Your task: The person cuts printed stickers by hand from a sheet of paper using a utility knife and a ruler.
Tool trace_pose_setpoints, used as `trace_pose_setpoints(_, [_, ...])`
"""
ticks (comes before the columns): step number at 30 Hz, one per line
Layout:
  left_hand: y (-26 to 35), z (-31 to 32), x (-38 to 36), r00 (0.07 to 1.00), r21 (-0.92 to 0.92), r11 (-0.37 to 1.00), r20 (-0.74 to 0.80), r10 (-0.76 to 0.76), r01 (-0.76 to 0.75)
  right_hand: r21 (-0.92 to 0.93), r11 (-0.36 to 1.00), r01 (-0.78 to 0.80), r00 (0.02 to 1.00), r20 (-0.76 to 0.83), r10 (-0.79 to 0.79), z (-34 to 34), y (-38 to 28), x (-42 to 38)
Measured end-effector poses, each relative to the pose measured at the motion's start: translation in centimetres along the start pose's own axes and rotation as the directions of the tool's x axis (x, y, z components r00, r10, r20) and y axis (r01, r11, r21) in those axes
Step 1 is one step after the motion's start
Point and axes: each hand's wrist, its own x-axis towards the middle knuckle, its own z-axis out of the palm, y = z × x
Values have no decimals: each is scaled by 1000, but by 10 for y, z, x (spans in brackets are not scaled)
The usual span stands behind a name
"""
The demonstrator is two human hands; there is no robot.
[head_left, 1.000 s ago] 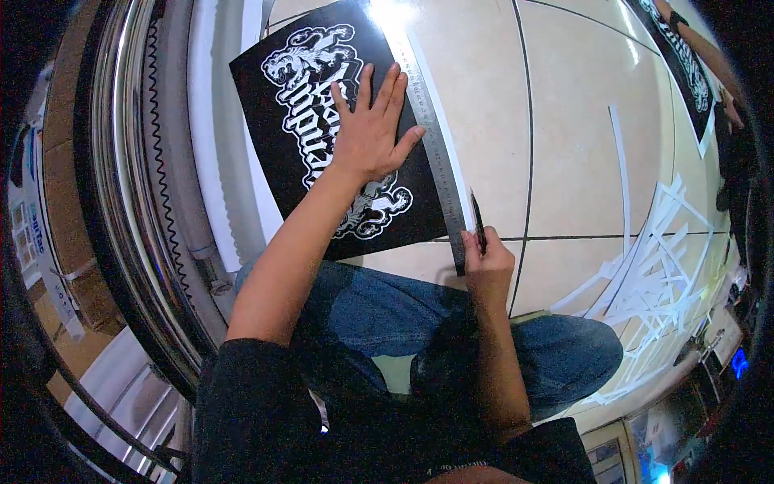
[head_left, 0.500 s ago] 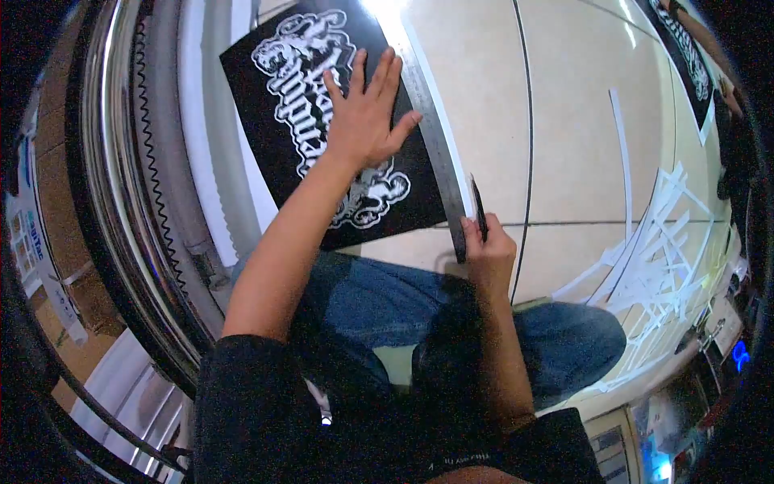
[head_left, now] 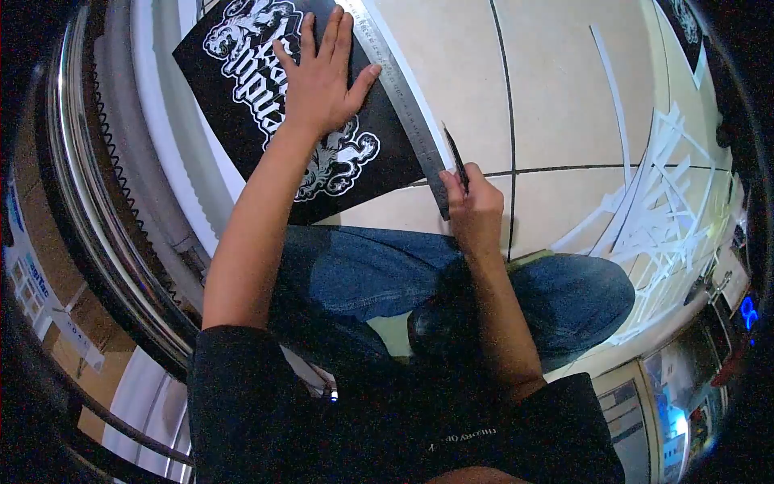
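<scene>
Both hands sit higher in view than a second ago; left hand (head_left: 322,77), fingers spread flat, pins the black print (head_left: 355,173) and steel ruler (head_left: 403,101) on the floor (head_left: 564,97); right hand (head_left: 474,211), fisted around a knife (head_left: 455,161) at the ruler's near end; a slipping ruler could send the blade astray.

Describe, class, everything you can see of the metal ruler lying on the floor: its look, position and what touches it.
The metal ruler is a long, flat, silvery-grey steel strip with fine graduation marks along its edge. It lies flat and diagonal on the tiled floor, along the right edge of the black printed sheet. The left hand presses flat on the sheet, its thumb reaching the ruler's edge. The right hand holds a dark knife against the ruler's outer edge near its lower end. Its upper end runs out of view.
</scene>
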Motion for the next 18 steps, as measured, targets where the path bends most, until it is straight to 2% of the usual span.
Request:
trace_pose_setpoints(2, [1,-1,0,1000,-5,1000,1,1,-1,-17,998,65,997,-43,-66,2,3,0])
trace_pose_setpoints(8, [-2,3,-1,1000,1,1000,10,-3,3,-41,994,98,993,-55,-100,4,6,0])
trace_pose_setpoints(12, [-1,2,-1,1000,-6,1000,-3,5,-5,-30,995,93,993,-75,-95,5,4,0])
trace_pose_setpoints(18, [-1,3,-3,1000,-12,1000,-12,2,-2,-36,998,55,998,-21,-56,2,3,0])
